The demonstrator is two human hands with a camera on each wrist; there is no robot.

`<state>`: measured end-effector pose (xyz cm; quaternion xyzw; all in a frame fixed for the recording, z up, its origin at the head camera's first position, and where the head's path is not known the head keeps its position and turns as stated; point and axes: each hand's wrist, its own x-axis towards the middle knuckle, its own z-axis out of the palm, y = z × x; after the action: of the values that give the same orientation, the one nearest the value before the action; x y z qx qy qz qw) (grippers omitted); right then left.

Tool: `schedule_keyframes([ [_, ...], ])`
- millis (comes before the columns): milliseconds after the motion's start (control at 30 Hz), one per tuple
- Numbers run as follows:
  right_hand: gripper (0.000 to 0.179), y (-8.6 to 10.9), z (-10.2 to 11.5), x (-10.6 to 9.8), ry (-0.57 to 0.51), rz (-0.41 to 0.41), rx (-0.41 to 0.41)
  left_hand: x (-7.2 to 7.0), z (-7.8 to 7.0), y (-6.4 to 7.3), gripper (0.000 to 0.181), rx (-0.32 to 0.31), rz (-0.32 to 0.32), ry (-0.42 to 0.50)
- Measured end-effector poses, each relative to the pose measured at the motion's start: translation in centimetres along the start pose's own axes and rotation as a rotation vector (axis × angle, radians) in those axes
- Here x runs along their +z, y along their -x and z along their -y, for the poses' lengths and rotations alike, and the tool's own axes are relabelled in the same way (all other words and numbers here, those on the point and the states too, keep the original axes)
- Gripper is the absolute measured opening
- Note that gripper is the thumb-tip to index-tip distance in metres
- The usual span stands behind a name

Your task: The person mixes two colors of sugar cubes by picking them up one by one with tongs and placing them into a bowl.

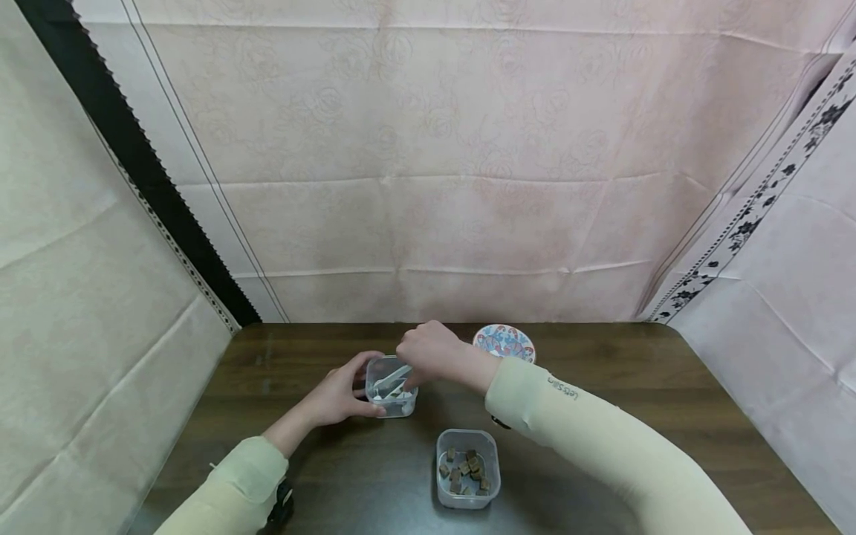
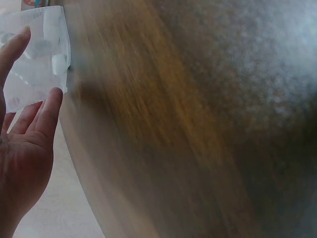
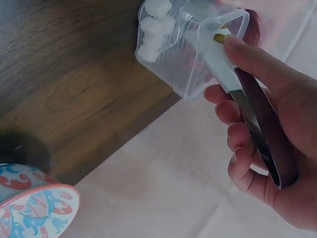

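Your right grip [image 1: 431,351] is curled tight around the tongs [image 3: 257,119], and their pale end reaches into the clear plastic box [image 1: 397,410]. Your left grip [image 1: 339,391] hugs that box on the bench [image 1: 334,490], thumb on one side, fingers on the other. White lumps [image 3: 156,34] sit inside. Your right sleeve [image 1: 602,438] has tiny dark letters, maybe "Letssin". That arm reaches forward and inward.

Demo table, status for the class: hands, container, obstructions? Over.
Left hand gripping clear container. Right hand holding tongs, ends at container's opening. White pieces inside. No obstruction visible.
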<state>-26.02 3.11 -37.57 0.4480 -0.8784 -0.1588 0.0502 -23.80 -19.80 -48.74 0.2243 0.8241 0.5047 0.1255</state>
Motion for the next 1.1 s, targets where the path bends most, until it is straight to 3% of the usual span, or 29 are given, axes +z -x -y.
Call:
schedule_keyframes([
  [600, 0.038, -0.7, 1.4, 0.1, 0.116, 0.027, 0.003, 0.0, 0.0, 0.0, 0.089, 0.008, -0.004, -0.008],
  [1100, 0.034, 1.2, -0.7, -0.4, -0.036, -0.076, 0.03, 0.0, -0.2, 0.1, 0.091, -0.01, -0.017, -0.022],
])
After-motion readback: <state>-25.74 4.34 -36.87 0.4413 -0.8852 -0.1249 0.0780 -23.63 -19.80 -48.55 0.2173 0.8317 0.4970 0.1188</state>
